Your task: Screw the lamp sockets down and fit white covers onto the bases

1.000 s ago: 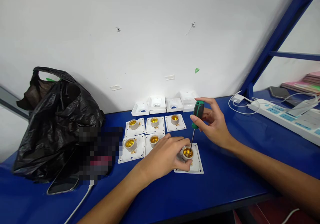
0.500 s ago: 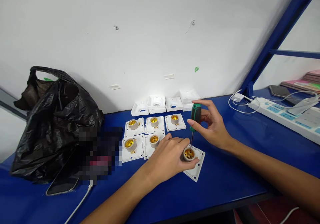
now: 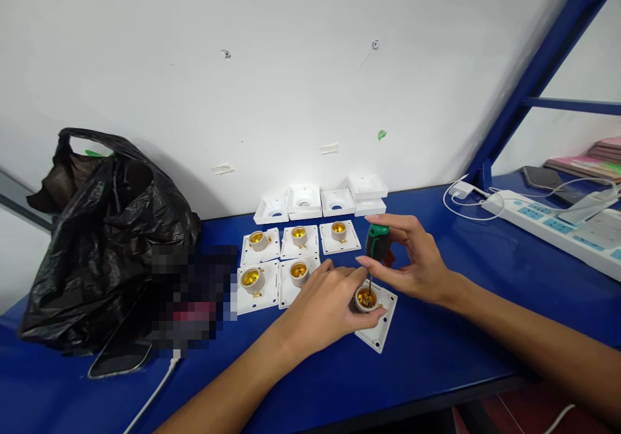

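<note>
My left hand (image 3: 323, 311) grips the round lamp socket (image 3: 365, 298) between thumb and fingers; its square white base plate (image 3: 383, 324) lies turned on the blue table. In my right hand (image 3: 412, 259) is a green and black screwdriver (image 3: 378, 242), held upright, its shaft reaching down into the brass inside of the socket. The tip is hidden in there. Left of this, several white plates with brass-lined sockets (image 3: 251, 281) lie in two rows, one partly behind my left hand. Behind them, white square covers (image 3: 338, 202) stand along the wall, some stacked.
A black plastic bag (image 3: 111, 246) bulges at the left, with a phone (image 3: 121, 353) and a white cable (image 3: 155, 392) before it. At the right are a white power strip (image 3: 557, 224), cables and a blue frame (image 3: 524, 78).
The screwdriver's handle and my right hand have come lower and slightly left, with the handle closer to the socket. My left hand has hardly moved.
</note>
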{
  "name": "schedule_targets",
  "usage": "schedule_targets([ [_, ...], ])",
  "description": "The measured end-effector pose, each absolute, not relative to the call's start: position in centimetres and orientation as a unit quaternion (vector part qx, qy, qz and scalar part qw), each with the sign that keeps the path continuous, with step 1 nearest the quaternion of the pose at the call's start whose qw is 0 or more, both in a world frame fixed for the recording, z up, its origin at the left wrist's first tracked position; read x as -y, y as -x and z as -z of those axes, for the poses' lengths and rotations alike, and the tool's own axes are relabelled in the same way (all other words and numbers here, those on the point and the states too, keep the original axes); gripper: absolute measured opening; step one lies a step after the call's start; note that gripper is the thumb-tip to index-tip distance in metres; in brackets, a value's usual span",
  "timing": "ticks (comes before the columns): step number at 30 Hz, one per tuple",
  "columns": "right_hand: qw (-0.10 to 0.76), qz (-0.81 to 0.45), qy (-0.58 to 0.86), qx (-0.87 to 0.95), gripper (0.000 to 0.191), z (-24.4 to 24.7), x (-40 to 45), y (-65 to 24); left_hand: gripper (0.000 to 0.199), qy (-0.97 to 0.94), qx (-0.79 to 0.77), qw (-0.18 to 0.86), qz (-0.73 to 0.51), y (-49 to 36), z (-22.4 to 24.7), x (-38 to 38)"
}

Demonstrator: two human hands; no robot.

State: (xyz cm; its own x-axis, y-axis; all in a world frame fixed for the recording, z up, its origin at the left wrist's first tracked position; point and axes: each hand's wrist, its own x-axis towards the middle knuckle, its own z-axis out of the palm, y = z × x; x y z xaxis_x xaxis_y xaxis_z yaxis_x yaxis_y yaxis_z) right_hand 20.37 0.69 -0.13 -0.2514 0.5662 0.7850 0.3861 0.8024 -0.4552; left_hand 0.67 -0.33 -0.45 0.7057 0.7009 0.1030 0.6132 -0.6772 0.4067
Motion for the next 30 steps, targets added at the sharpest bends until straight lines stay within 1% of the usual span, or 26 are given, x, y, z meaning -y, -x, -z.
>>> schedule_targets([
  [9, 0.541, -0.025, 0.288, 0.79, 0.061, 0.0, -0.3, -20.3, 0.034, -0.91, -0.356, 0.155, -0.146, -0.6, 1.0, 0.1],
  [14, 0.532, -0.044, 0.263, 0.804, 0.06, -0.3, -0.4, -20.2, 0.035, -0.911, -0.351, 0.152, -0.154, -0.5, 1.0, 0.1],
  [17, 0.527, -0.04, 0.259, 0.809, 0.058, -0.4, -0.4, -20.1, 0.042, -0.919, -0.332, 0.132, -0.166, -0.2, 0.9, -0.2],
  [20, 0.527, -0.015, 0.256, 0.81, 0.056, -0.5, -0.3, -20.0, 0.048, -0.928, -0.293, 0.099, -0.21, 0.4, 0.7, -0.8],
  [22, 0.531, 0.004, 0.254, 0.808, 0.055, -0.5, -0.3, -20.0, 0.043, -0.934, -0.249, 0.096, -0.239, 0.8, 0.4, -1.0],
  [25, 0.538, 0.015, 0.254, 0.804, 0.055, -0.5, -0.2, -19.9, 0.03, -0.937, -0.205, 0.119, -0.256, 1.2, -0.1, -1.2],
  [27, 0.543, 0.015, 0.253, 0.801, 0.055, -0.4, -0.2, -19.9, 0.024, -0.939, -0.194, 0.142, -0.247, 1.2, -0.3, -1.2],
  [30, 0.546, 0.022, 0.258, 0.797, 0.055, -0.4, -0.2, -19.9, 0.021, -0.944, -0.185, 0.166, -0.216, 1.1, -0.3, -1.3],
])
